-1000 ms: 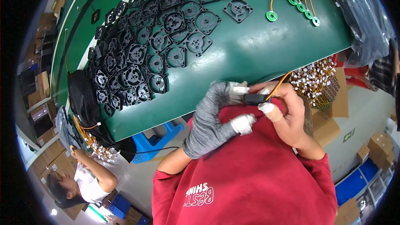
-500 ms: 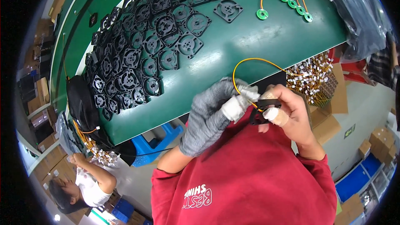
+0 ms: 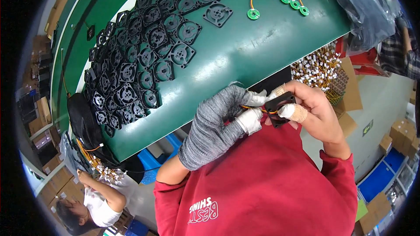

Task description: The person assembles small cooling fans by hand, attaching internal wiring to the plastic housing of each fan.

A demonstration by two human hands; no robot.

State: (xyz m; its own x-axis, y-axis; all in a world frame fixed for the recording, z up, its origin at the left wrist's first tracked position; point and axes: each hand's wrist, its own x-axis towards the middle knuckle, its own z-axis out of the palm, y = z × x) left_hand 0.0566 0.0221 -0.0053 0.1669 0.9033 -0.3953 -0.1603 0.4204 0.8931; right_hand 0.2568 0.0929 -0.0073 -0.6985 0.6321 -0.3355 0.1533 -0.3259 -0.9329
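The right hand (image 3: 319, 109) grips a square black plastic housing (image 3: 282, 99) between thumb and fingers, the thumb pressing on its near face; the housing is tilted and sits directly to the right of the left fingertips. Tan, cloth-like wraps cover parts of the right thumb and index finger, and the thumb also carries a white cover. The left hand (image 3: 214, 122), in a ribbed grey knit sleeve with wrinkled white wraps on thumb and index finger, is curled with these two digits around a thin orange-and-dark cable (image 3: 258, 109); the firmness of this hold cannot be told. The cable runs from the left fingers to the housing. Beyond both hands lies a smooth, glossy green tabletop (image 3: 245, 48). Ahead and to the left of the left hand, square black frames (image 3: 127, 73) with round, spoked centers overlap in rows. Ahead of the hands, flat green ring-shaped boards (image 3: 253, 14) lie with orange leads attached. Just beyond the right hand, a dense bundle of thin wires with white block connectors (image 3: 313, 67) stands beside the bent flaps of a brown cardboard box (image 3: 351, 85). Farther ahead and right hangs crinkled, translucent grey plastic sheeting (image 3: 358, 4).
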